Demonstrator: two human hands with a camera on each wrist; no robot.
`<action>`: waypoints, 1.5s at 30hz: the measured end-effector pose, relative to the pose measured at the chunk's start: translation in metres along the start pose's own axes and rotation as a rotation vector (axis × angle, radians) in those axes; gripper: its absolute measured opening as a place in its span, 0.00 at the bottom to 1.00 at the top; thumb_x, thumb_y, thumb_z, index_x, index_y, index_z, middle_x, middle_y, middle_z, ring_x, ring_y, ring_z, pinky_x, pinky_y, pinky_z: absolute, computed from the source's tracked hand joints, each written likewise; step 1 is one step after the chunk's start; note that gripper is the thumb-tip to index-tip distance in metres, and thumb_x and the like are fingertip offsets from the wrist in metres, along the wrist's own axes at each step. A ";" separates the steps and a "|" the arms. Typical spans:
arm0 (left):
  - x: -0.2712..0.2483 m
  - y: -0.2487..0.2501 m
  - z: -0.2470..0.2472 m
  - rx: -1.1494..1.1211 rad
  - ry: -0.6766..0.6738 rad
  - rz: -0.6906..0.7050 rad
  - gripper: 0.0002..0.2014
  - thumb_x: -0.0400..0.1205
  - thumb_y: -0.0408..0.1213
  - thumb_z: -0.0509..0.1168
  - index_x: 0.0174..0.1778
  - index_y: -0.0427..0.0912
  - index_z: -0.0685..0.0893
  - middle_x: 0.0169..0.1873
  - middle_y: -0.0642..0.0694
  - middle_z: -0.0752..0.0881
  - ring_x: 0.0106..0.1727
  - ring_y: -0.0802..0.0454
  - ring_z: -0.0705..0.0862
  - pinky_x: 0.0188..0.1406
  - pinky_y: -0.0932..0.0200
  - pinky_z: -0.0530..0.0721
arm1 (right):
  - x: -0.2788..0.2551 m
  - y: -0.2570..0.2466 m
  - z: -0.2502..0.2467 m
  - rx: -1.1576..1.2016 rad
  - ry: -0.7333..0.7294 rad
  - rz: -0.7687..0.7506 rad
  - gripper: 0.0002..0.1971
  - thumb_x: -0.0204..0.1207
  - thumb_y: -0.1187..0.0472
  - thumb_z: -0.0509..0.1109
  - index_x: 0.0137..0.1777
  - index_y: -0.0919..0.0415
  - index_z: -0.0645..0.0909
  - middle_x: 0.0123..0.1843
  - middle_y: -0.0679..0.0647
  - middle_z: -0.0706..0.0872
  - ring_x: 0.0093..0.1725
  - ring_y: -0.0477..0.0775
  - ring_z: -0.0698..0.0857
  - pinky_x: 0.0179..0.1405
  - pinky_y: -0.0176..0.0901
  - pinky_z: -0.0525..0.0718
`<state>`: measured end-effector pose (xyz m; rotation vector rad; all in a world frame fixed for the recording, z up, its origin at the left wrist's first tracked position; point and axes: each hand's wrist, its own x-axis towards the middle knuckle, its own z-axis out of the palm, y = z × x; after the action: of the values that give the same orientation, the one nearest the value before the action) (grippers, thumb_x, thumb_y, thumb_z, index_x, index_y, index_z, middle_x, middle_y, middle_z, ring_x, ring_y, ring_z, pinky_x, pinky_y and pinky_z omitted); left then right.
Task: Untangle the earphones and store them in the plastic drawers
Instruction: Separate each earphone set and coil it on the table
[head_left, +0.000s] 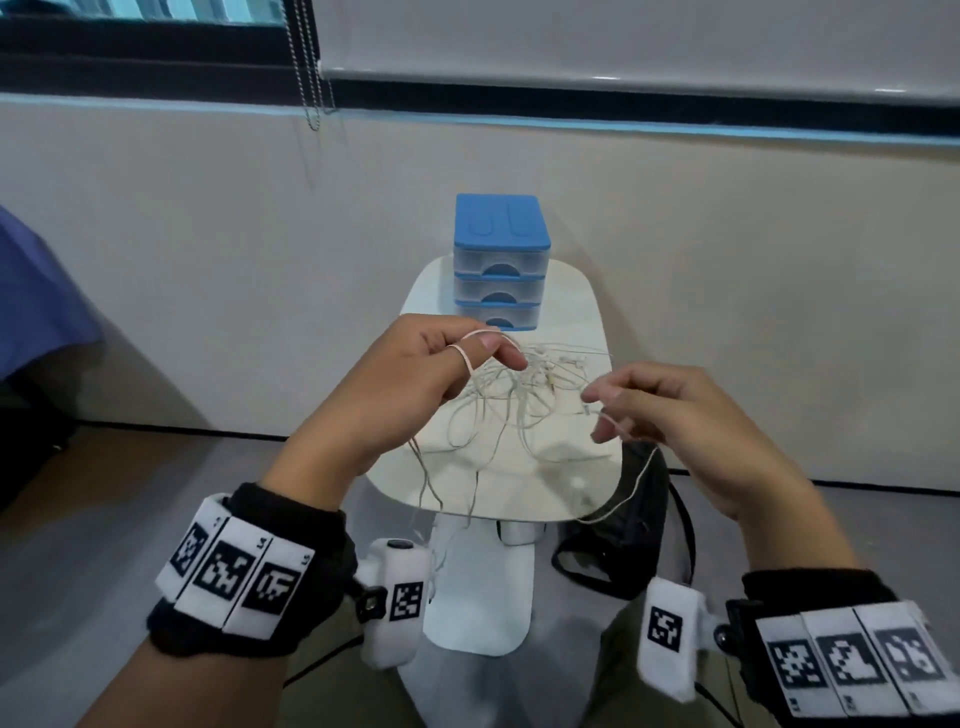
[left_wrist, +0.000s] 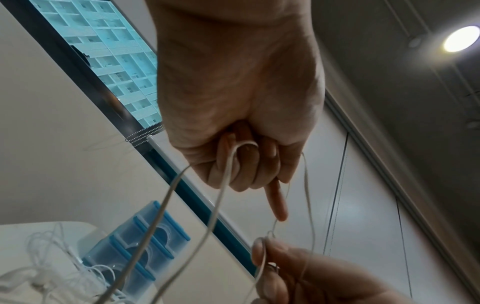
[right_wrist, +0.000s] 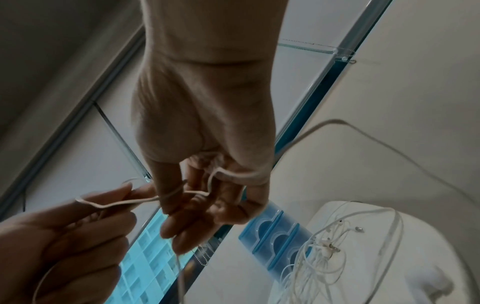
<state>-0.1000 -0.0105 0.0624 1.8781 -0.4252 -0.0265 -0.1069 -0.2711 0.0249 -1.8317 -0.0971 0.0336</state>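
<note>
A tangle of white earphones (head_left: 519, 395) lies on the small white table (head_left: 582, 312), in front of the blue plastic drawers (head_left: 500, 260), whose three drawers are closed. My left hand (head_left: 498, 351) is raised over the tangle with a loop of earphone cable (left_wrist: 244, 146) wrapped round a curled finger. My right hand (head_left: 602, 413) pinches the same cable (right_wrist: 228, 174) a little to the right. Slack cable hangs from both hands over the table's near edge. The right wrist view shows the drawers (right_wrist: 275, 232) and the tangle (right_wrist: 324, 246) below the hands.
A black bag (head_left: 639, 519) sits on the floor to the right of the table's white pedestal (head_left: 483, 587). A blue cloth (head_left: 31, 301) is at the far left. The wall and a window with a bead chain (head_left: 311, 78) stand behind the table.
</note>
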 end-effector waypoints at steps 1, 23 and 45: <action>-0.001 0.003 0.003 0.001 -0.011 -0.002 0.16 0.92 0.43 0.62 0.48 0.48 0.95 0.25 0.50 0.62 0.28 0.52 0.60 0.24 0.64 0.61 | -0.003 -0.005 0.005 -0.001 -0.071 0.007 0.09 0.82 0.57 0.73 0.50 0.62 0.91 0.36 0.61 0.90 0.41 0.52 0.83 0.47 0.47 0.75; -0.042 0.001 0.014 0.101 -0.021 0.068 0.04 0.85 0.43 0.74 0.52 0.49 0.91 0.47 0.47 0.92 0.51 0.41 0.90 0.60 0.41 0.87 | -0.033 -0.037 0.042 -0.075 -0.080 -0.215 0.08 0.86 0.63 0.71 0.47 0.63 0.89 0.32 0.56 0.90 0.33 0.50 0.89 0.37 0.42 0.77; 0.000 -0.018 0.023 0.094 0.047 0.001 0.05 0.81 0.32 0.76 0.39 0.41 0.90 0.34 0.46 0.90 0.29 0.49 0.87 0.29 0.66 0.76 | 0.001 -0.029 0.037 -0.093 0.002 -0.350 0.06 0.74 0.62 0.76 0.50 0.56 0.92 0.47 0.50 0.93 0.53 0.49 0.90 0.50 0.46 0.85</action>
<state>-0.1005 -0.0258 0.0380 1.9674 -0.4006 0.0387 -0.1098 -0.2282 0.0435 -1.8834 -0.4220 -0.2217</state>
